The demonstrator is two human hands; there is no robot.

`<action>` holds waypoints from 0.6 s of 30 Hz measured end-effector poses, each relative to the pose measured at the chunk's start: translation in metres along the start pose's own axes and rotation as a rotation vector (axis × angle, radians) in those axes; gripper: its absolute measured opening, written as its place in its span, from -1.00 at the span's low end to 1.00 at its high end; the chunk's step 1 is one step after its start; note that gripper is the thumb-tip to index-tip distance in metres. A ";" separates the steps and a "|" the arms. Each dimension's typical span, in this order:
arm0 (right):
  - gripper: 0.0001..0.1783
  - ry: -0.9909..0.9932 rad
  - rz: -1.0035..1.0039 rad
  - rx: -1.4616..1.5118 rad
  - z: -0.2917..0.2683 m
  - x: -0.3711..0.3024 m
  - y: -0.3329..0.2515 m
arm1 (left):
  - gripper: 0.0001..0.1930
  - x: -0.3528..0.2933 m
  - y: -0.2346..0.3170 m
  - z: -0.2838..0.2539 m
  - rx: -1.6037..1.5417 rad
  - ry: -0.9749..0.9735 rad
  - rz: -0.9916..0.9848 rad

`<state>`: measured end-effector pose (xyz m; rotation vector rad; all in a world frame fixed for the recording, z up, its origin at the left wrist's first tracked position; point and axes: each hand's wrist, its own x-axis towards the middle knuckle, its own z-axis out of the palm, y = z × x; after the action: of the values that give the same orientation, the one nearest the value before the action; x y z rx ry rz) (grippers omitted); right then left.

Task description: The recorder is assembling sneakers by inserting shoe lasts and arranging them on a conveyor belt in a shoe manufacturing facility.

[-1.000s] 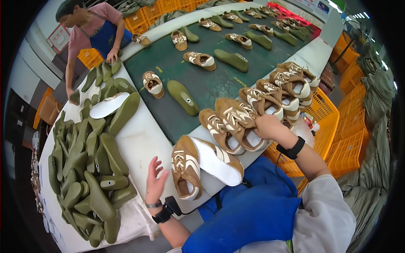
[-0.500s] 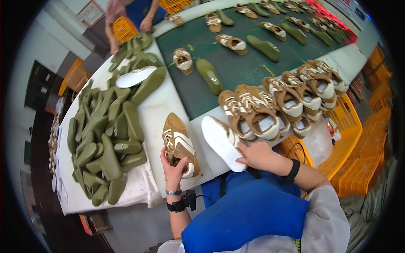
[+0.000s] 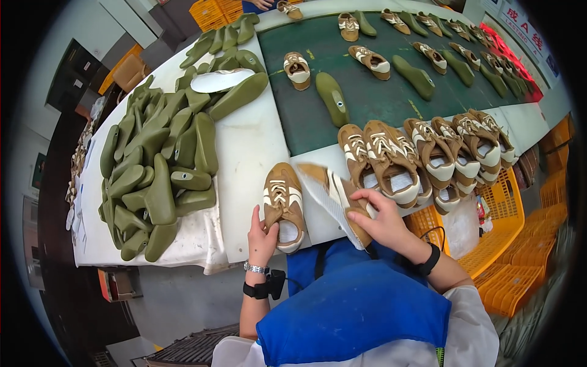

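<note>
My left hand grips the heel end of a brown sneaker with cream stripes and laces, which rests upright on the white tabletop, toe pointing away. My fingers are on its left side and my thumb is at the opening. In my right hand is a second brown sneaker, tipped on its side so that its white sole faces left. The thumb and fingers close around its heel part. Just beyond it stand several matching sneakers packed together, some on top of others.
Green shoe lasts lie heaped on the white table to the left, a white sole-shaped piece among them. Ahead, a green belt carries sneakers and lasts. Yellow crates stand at right. A co-worker's hand shows far off.
The left sneaker has turned from a leaning pose to upright, its opening now facing me. The right one has rolled from sole-up onto its side. The co-worker's hands have left the lasts.
</note>
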<state>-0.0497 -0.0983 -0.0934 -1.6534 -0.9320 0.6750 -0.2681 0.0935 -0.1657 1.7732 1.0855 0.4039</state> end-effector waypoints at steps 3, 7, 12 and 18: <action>-0.63 0.166 -0.328 -0.281 -0.001 0.002 -0.041 | -0.37 0.000 -0.017 0.004 0.080 0.078 0.111; -0.62 0.182 -0.561 -0.654 0.013 0.013 -0.036 | -0.42 -0.007 0.009 0.008 0.275 0.161 0.123; -0.66 -0.688 -0.371 -1.166 0.043 0.020 0.033 | -0.54 -0.005 0.022 0.009 0.523 0.187 0.221; -0.71 -0.066 -0.551 -0.568 0.056 0.039 -0.018 | -0.73 -0.010 0.046 0.011 0.716 0.340 0.588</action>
<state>-0.0780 -0.0339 -0.0902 -1.7332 -1.6526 0.0819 -0.2439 0.0733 -0.1284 2.7544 0.9822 0.7573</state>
